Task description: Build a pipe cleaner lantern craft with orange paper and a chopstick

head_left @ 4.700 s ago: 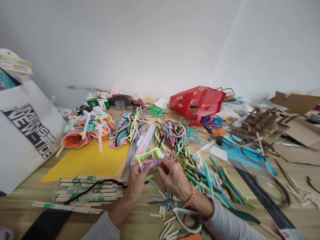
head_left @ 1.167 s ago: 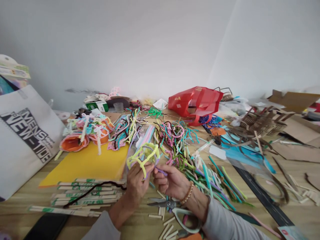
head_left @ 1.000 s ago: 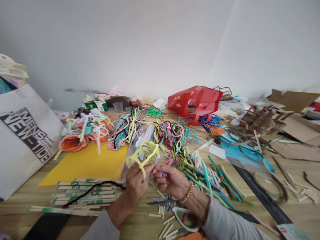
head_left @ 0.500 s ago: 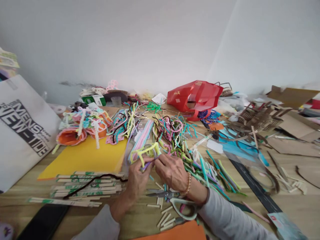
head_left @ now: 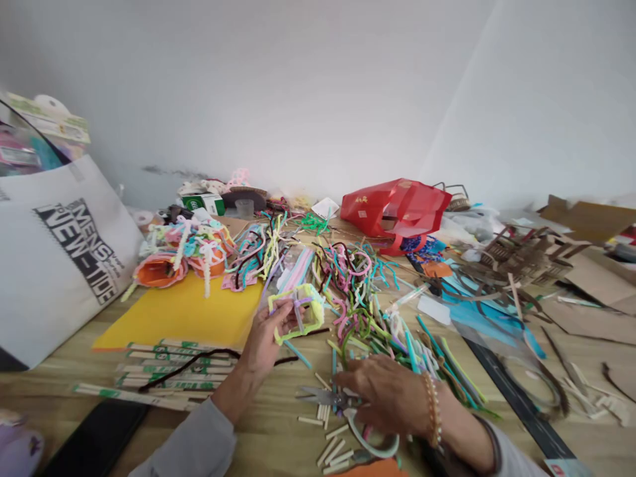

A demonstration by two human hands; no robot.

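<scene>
The left hand [head_left: 263,341] holds a lime-yellow pipe-cleaner frame [head_left: 314,306] in a narrow grip, just beyond the scissors [head_left: 330,397]; the right hand [head_left: 385,394], fingers curled down, sits beside them, its grip unclear.

R hand [head_left: 390,397] has left the pipe-cleaner frame [head_left: 298,317], now down at the scissors [head_left: 330,397]; L hand [head_left: 265,338] holds it alone.

Scissors [head_left: 322,397] apparently beneath the right hand [head_left: 390,397]

Over on the left, a white canvas tote bag [head_left: 64,258] with black lettering slumps at the table's edge — a yellow craft sheet [head_left: 173,318] lies beside it, a shiny red carrier bag [head_left: 395,209] sits far back, and flat brown cardboard offcuts [head_left: 591,311] spread right.
</scene>
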